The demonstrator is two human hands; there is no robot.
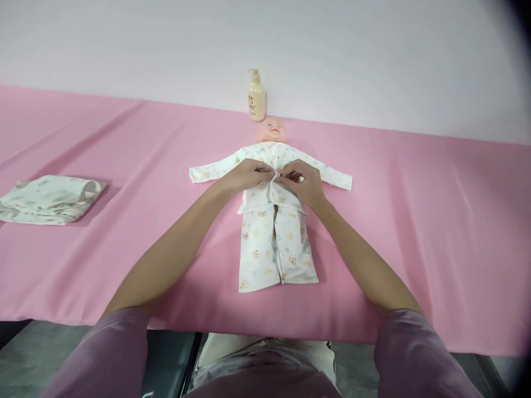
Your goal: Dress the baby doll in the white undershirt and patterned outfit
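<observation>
A baby doll [274, 129] lies on its back, dressed in a white printed shirt [224, 165] and matching trousers [259, 251]. The shirt's long sleeves spread out to both sides. Over the doll's chest, my left hand [250, 174] pinches the shirt's front edge near the middle. My right hand [305, 181] meets it from the other side, its fingertips closed on the same front opening. Below my hands the shirt hem overlaps the top of the trousers. Whatever fastening sits between my fingertips is too small to make out.
Behind the doll's head stands a cream pump bottle [257, 98] close to the white wall [373, 66]. A folded printed cloth [53, 199] rests far to the left on the pink table cover [415, 265]. The cover's front edge runs just before my body.
</observation>
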